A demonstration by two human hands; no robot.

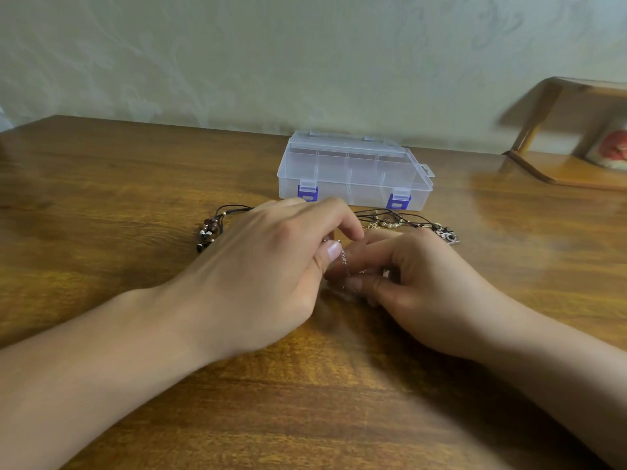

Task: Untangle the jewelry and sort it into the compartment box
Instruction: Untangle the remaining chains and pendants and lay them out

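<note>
A thin silver chain (345,262) is pinched between both hands just above the table (118,205), the left hand (271,262) gripping it at the thumb and the right hand (417,283) curled round its lower part. The rest of the tangle (390,220) lies just behind them, in front of the closed box (353,171). To free it well, I would work slack through the knot gently instead of pulling, since links this fine could tighten or snap.

My count from the remote feed: one clear compartment box (353,171), lid closed, with two blue latches (307,193); one tangle of jewelry (390,221), pieces inseparable by eye; one camera charm (448,236); one beaded pendant (208,229); one wooden stand (573,164); two hands (268,276).
</note>
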